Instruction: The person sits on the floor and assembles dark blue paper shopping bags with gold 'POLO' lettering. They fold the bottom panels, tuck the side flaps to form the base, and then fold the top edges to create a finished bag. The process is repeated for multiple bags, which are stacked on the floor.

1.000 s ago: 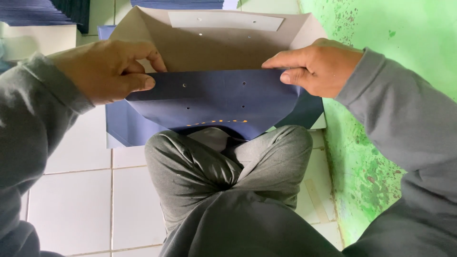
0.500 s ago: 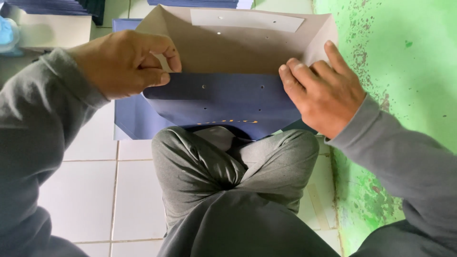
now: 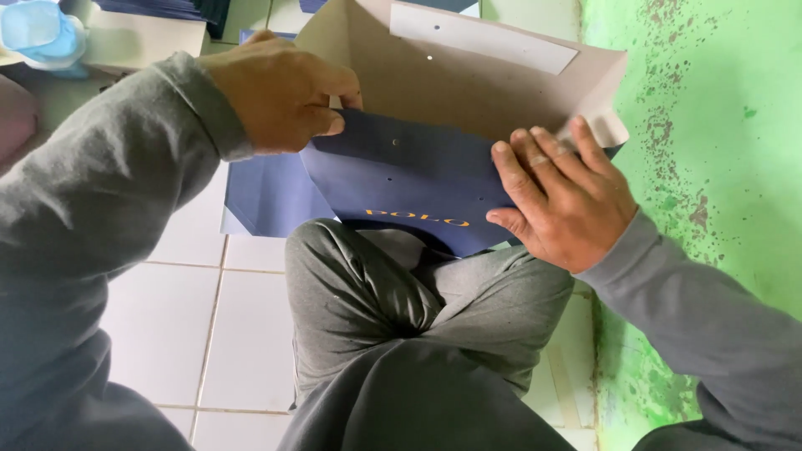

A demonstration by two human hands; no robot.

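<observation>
A navy paper bag point(image 3: 409, 179) with a grey-brown inner side lies opened over my crossed legs, gold lettering on its folded navy flap. A white card strip point(image 3: 480, 38) is stuck along the far inner edge. My left hand point(image 3: 280, 92) pinches the flap's upper left corner between thumb and fingers. My right hand point(image 3: 564, 196) lies flat, fingers spread, pressing the right side of the navy flap down. Small punched holes show in the flap and in the inner panel.
A green, flaking wall point(image 3: 710, 125) runs along the right. White floor tiles point(image 3: 167, 326) lie to the left. Another navy sheet point(image 3: 267, 196) rests on the floor under the bag. A pale blue plastic thing point(image 3: 38, 33) and stacked navy sheets sit at the top left.
My right hand has slid from gripping the flap's right edge to lying flat on it. My left hand moved up to the flap's left corner. The bag has tilted clockwise.
</observation>
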